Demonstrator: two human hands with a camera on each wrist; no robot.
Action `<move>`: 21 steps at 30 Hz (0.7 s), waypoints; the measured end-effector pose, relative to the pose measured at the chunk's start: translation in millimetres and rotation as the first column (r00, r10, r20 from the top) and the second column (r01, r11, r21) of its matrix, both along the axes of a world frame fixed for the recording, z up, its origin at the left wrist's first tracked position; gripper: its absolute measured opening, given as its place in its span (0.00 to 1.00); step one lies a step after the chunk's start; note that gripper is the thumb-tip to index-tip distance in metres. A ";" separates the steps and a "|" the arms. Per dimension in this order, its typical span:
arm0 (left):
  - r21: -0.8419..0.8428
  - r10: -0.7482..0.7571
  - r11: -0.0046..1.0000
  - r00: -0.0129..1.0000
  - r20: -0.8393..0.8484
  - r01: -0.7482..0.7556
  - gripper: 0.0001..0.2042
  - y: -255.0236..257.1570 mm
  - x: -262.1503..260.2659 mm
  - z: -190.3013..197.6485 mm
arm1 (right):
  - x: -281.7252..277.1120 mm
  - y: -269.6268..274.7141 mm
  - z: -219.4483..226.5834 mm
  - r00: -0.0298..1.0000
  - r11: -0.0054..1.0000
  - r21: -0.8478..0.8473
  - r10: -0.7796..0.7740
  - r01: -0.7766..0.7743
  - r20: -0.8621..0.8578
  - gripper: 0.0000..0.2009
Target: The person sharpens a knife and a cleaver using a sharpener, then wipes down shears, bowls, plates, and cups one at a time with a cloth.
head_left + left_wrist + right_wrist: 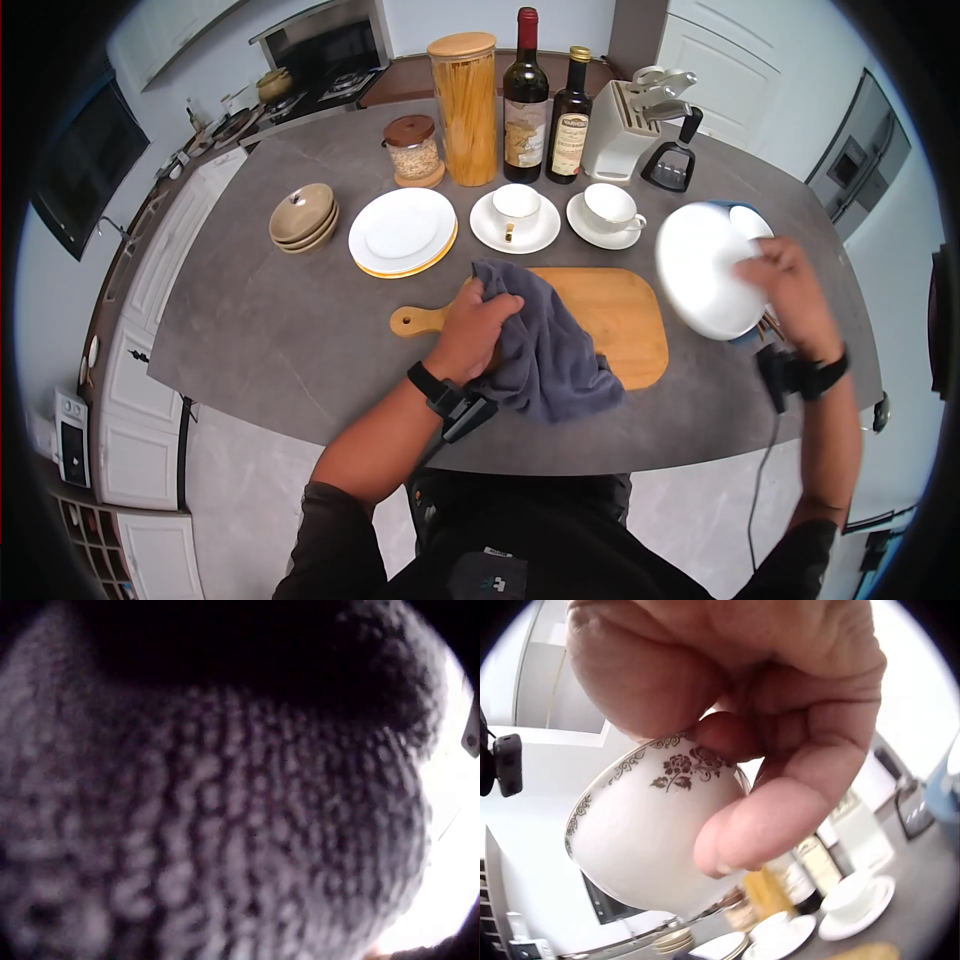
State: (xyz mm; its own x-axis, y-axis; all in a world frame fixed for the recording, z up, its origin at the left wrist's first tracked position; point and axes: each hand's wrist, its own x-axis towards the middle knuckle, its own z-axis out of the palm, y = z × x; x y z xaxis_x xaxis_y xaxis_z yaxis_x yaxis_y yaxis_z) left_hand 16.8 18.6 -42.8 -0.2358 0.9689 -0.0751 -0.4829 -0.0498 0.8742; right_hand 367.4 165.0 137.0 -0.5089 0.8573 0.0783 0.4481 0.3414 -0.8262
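My left hand (473,330) grips a dark grey cloth (548,345), which hangs over part of a wooden cutting board (630,320). Its knit fills the left wrist view, hiding the fingers there. On the right, my right hand (790,295) pinches a white bowl (708,270) by the rim between thumb and fingers. The bowl is tilted and slightly blurred in the head view. A brown floral print and a patterned rim band show on the bowl (652,832) in the right wrist view. Partly behind it are a blue tray (742,338), another white dish (748,222) and some chopsticks (770,325).
Stacked brown bowls (302,215), white plates (403,230) and two cups (515,207) (610,207) on saucers stand beyond the board. Further back are an oat jar (414,155), a spaghetti jar (468,115), two bottles (525,110) (570,120), a knife block (618,135) and a black spatula (670,165).
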 end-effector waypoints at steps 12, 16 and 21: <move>0.214 -0.181 0.971 0.903 0.388 0.103 0.24 -14.2 -2.3 39.8 | -121.8 -14.3 -128.3 0.982 0.935 -0.327 0.088 -0.140 -0.169 0.11; 0.162 -0.075 0.978 0.949 -0.305 0.129 0.21 -6.5 -6.5 27.9 | -122.0 -10.6 -142.7 0.974 0.917 -0.347 0.141 -0.197 -0.179 0.11; 0.240 -0.152 0.886 0.737 -0.658 0.397 0.22 -3.2 -15.9 17.9 | -117.4 -5.6 -153.7 0.948 0.878 -0.380 0.210 -0.289 -0.238 0.12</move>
State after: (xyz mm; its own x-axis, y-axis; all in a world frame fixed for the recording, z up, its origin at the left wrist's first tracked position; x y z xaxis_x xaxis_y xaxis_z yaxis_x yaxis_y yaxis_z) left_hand 0.9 15.3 -24.9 0.1694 0.9272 0.3341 0.1023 -0.3537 0.9297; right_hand 250.0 159.4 -16.7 -0.7207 0.6800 -0.1350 0.2195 0.0392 -0.9748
